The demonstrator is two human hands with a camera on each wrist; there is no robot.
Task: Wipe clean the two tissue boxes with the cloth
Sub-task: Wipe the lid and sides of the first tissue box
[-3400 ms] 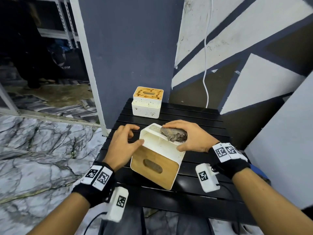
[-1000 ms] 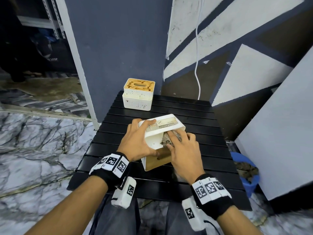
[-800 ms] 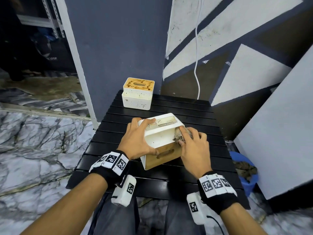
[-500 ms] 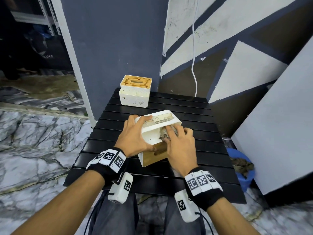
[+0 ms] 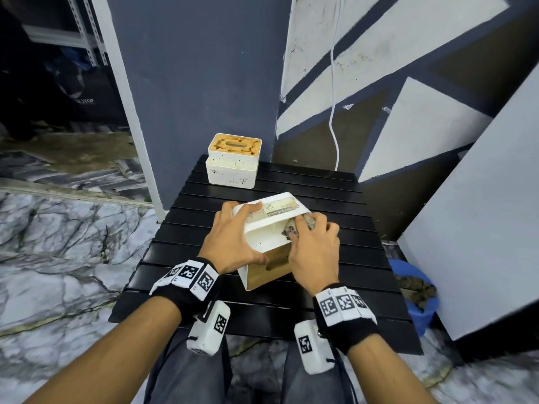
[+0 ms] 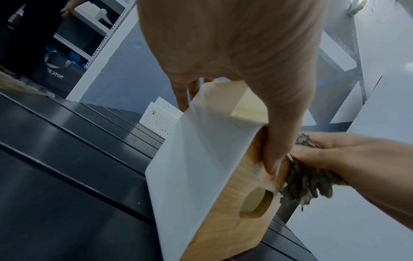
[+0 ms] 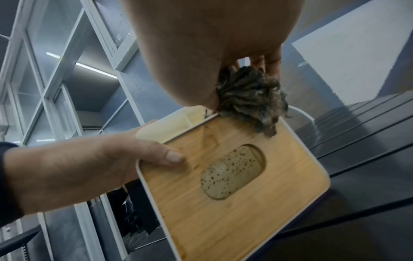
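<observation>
Looking down from the head view: near tissue box [image 5: 269, 243] tipped on its side on the black slatted table [image 5: 335, 199], wooden lid facing the body, white base turned upward. Left hand [image 5: 230, 240] clamped round the box's left end, fingers hooked over the top edge, thumb low by the lid. Right hand [image 5: 315, 252] just beside, at the right end, fingers bunched on the grey cloth [image 5: 291, 230] and pressing it onto the upward white wall. Label on the base readable upside down as "TISSUE HOLDER". Second tissue box [image 5: 233, 161] upright, well beyond both grips and nearer the left hand's side, spotted and stained (not yet wiped, by the look of it).

Left wrist view: left thumb [image 6: 277, 141] laid on the wooden lid [image 6: 236, 203] above its slot, cloth touching the lid's upper right corner. Writing ending "STOP" on a dark bag [image 6: 53, 70] far behind.

Right wrist view: cloth wadded under curled right fingers [image 7: 270, 60] at the lid's top edge, box directly below the grip, slot's long axis slanting across the lid, specks visible inside the slot. Probably the wooden face or the remaining wall next, box turned by the left hand.
</observation>
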